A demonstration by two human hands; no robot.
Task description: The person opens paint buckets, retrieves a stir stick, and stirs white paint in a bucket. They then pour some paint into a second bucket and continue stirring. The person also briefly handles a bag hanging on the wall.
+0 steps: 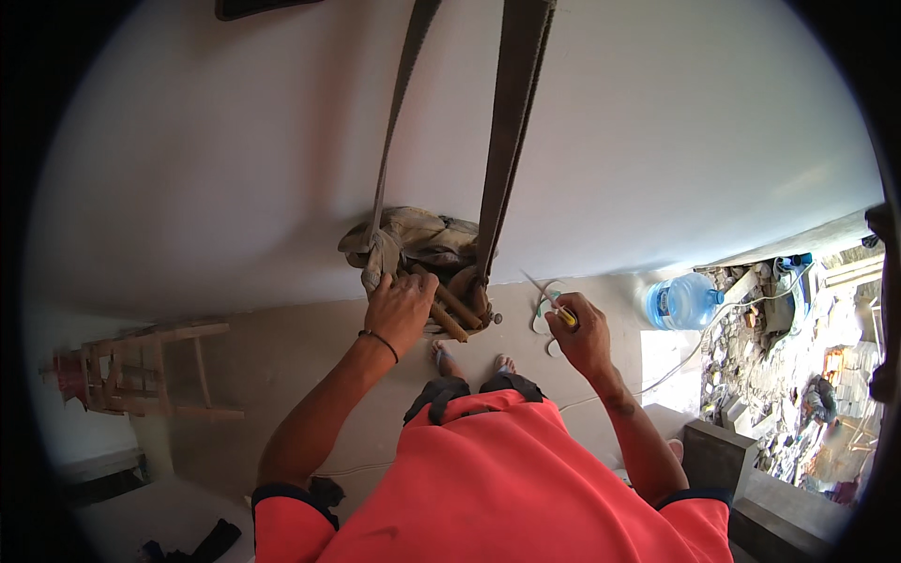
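A worn khaki cloth bag [427, 235] hangs in front of me on two long dark straps [511, 122]. Several brown wooden tool handles [458, 305] stick out of its mouth. My left hand [401, 308] is closed at the near left edge of the bag, its fingers curled over the cloth beside the handles. The fingertips are partly hidden. Off to the right of the bag, my right hand [584, 336] grips a screwdriver [566, 317] with a yellow handle, its thin shaft pointing up and left.
A pale wall [657, 141] rises behind the bag. Slippers [544, 314] lie on the floor by its foot. To the right are a large blue water bottle [683, 302], a cable [678, 366] and rubble [741, 375]. A wooden stool-like frame [155, 371] is at left.
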